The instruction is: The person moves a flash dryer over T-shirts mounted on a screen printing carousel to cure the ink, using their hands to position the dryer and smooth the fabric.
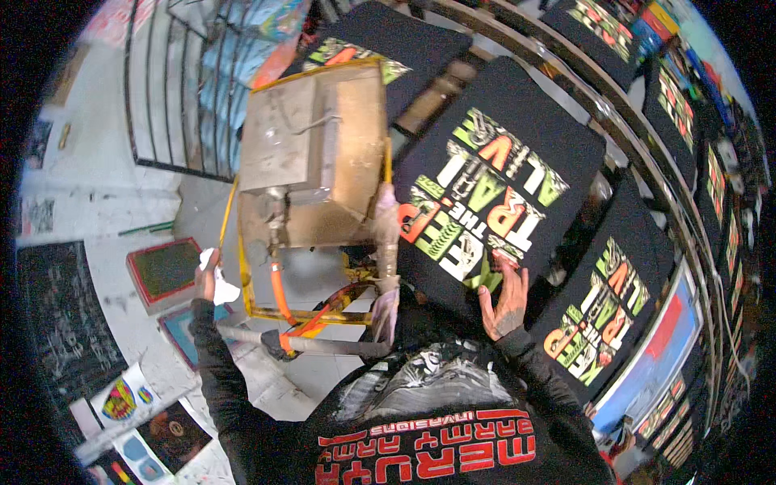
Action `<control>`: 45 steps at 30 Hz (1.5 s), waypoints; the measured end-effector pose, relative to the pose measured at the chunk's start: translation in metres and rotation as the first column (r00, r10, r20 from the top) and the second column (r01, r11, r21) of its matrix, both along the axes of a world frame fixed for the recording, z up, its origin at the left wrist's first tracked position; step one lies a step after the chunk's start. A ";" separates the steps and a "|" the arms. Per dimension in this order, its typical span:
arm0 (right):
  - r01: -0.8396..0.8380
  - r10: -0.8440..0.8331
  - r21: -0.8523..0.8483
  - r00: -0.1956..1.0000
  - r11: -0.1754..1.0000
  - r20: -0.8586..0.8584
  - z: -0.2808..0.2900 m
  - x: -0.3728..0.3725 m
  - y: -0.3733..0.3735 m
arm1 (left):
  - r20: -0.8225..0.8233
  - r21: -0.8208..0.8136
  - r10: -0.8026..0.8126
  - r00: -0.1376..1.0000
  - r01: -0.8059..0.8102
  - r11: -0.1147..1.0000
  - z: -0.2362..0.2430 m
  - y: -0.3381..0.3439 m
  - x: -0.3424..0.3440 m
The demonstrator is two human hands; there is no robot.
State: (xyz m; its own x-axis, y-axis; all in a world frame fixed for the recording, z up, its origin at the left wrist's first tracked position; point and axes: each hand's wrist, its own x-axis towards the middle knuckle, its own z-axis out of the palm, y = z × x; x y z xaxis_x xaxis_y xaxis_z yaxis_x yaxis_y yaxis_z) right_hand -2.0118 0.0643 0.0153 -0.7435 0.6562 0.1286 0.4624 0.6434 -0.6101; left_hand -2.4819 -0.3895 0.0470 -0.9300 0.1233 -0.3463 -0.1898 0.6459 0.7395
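Note:
My left hand (206, 277), out at the left, is closed on a crumpled white cloth (225, 288), which may be paper. My right hand (508, 307) lies at the lower edge of a black shirt (558, 133) spread flat on a board. Its thumb and fingers are apart, and the fingertips touch or hover just over the green, orange and white print (485, 194); I cannot tell which. Between my arms stands a yellow metal frame (245, 279) bearing a box-shaped device of metal and cardboard (356, 153), with an orange cable (280, 293) hanging below.
More printed black shirts (602, 299) lie in a row to the right, along a curved metal rail (638, 129). A blue-and-red framed screen (659, 347) leans near them. At left are a red-rimmed screen (164, 271), a black rack (182, 89) and stickers or prints (121, 402).

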 end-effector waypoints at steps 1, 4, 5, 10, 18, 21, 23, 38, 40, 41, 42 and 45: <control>0.005 -0.009 -0.027 0.990 1.000 -0.142 0.010 -0.019 -0.002 | -0.028 -0.056 -0.009 1.000 0.007 0.998 -0.004 0.015 0.003; -0.032 -0.048 -0.544 0.990 0.839 -0.133 0.030 -0.054 -0.028 | -0.178 -0.252 -0.136 0.975 0.088 0.964 0.016 0.046 0.017; -0.050 -0.038 -0.560 0.989 0.827 -0.144 0.026 -0.067 -0.036 | -0.201 -0.282 -0.145 0.969 0.084 0.956 0.018 0.050 0.019; -0.176 -0.089 -0.847 0.963 0.501 -0.253 0.040 -0.122 -0.087 | -0.166 -0.302 -0.231 0.959 0.174 0.937 -0.020 -0.011 -0.002; -0.046 -0.164 -0.769 0.967 0.638 -0.194 0.010 -0.155 -0.101 | -0.131 -0.115 -0.204 0.970 0.190 0.975 -0.001 0.027 0.014; 0.091 -0.205 -0.784 0.978 0.615 -0.048 0.048 -0.168 -0.101 | -0.087 -0.091 -0.187 0.979 0.179 0.980 0.033 0.063 0.027; 0.002 -0.099 -0.675 0.989 0.738 -0.106 0.027 -0.160 -0.095 | -0.106 -0.020 -0.183 0.977 0.182 0.983 0.015 0.048 0.021; 0.045 -0.453 -0.917 0.878 0.396 -0.153 0.018 -0.165 -0.093 | -0.085 0.116 -0.159 0.984 0.168 0.979 -0.003 0.040 0.009; 0.002 -0.060 -0.587 0.995 0.810 -0.080 -0.018 -0.136 -0.081 | 0.004 0.148 -0.175 0.985 0.172 0.974 -0.004 0.037 0.006; -0.035 -0.142 -0.698 0.971 0.715 -0.194 0.005 -0.147 -0.098 | -0.031 0.161 -0.172 0.985 0.174 0.971 -0.001 0.034 0.007; 0.030 -0.190 -0.719 0.971 0.695 -0.143 0.007 -0.153 -0.108 | -0.066 0.174 -0.166 0.984 0.175 0.969 0.002 0.030 0.008; 0.100 -0.306 -0.818 0.947 0.566 -0.096 0.008 -0.154 -0.124 | -0.156 0.250 -0.113 0.981 0.150 0.957 0.003 0.008 0.011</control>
